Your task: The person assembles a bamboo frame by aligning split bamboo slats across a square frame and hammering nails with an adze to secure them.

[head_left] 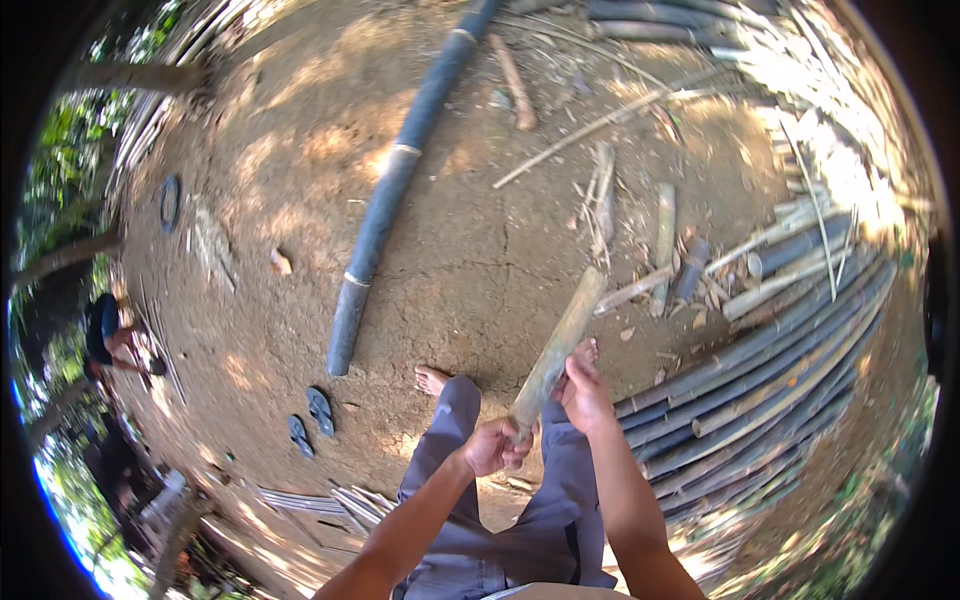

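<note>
A short, thick, greyish-brown piece of wood [562,338] slants away from me above my thighs, its far end up and to the right. My left hand [496,447] is closed around its near end. Higher up, on its right side, my right hand [584,392] is closed against it, with some fingers hidden behind. Beyond the wood's far end, short offcuts lie on the ground, among them a greenish length [665,235] and a dark bamboo piece [691,268].
A long dark bamboo pole [385,205] lies ahead on the bare earth. Stacked bamboo poles [770,385] lie close on my right. Black flip-flops [319,410] rest left of my bare foot [431,380]. Another person [108,335] crouches at far left; thin strips [350,503] lie near my left side.
</note>
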`<state>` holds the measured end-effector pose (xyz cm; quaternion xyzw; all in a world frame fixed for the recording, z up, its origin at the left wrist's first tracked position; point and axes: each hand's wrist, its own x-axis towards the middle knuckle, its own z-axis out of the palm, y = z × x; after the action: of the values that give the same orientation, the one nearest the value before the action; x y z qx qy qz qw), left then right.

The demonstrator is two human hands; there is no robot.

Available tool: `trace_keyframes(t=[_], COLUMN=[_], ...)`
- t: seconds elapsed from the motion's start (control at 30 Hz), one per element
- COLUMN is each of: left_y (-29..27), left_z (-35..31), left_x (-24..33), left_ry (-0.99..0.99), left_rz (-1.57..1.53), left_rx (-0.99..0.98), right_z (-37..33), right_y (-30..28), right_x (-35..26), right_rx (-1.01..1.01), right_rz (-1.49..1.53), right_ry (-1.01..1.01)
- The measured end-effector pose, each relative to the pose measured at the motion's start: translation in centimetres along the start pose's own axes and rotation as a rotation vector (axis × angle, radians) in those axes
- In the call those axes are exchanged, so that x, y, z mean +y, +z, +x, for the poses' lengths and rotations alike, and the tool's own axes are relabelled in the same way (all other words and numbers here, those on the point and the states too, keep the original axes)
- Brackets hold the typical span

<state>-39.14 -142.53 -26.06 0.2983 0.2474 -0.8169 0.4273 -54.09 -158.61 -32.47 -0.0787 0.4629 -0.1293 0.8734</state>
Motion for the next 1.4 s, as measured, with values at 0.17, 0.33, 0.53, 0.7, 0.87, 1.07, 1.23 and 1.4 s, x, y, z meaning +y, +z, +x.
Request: trace_keyframes(t=[0.17,0.33,0.53,0.7,0.87,1.07,1.23,1.4], left_y=[-7.8,-14.4,-17.3,-16.3,-20.1,-23.8,-26.4,-33.1], left_z=[-12.3,-22.8,-33.5,-37.7,-42.1,-42.9,-44.6,-50.0], left_x=[-4.1,-7.3,-10.0,-10.2,-12.2,-11.8,-13.3,-16.0], left_ry=[0.081,0.240,0.359,0.402,0.740,0.921,1.000,1.178], left_rz=[-0.218,-0.506,-0.630,-0.755,-0.994,-1.150,-1.217,-1.209], left_rx=[0.101,-0.028,0.070,0.023,0.075,0.422,0.367,0.267], right_z=[-3.4,-4.4,-2.3,1.8,8.6,16.5,5.2,-8.5], right_y=[9.3,15.0,28.2,34.5,36.8,44.5,49.5,50.4], right_x=[11.0,16.7,16.3,12.9,2.8,7.9,44.8,67.4], right_rx=[0.087,-0.115,-0.451,-0.580,-0.078,-0.491,-0.712,-0.403], right_rz=[-0.551,-0.988,-2.224,-2.490,-3.066,-2.905,-2.260,-1.685], right_ry=[0.026,0.083,-0.675,-0.680,-0.508,-0.765,0.260,0.856])
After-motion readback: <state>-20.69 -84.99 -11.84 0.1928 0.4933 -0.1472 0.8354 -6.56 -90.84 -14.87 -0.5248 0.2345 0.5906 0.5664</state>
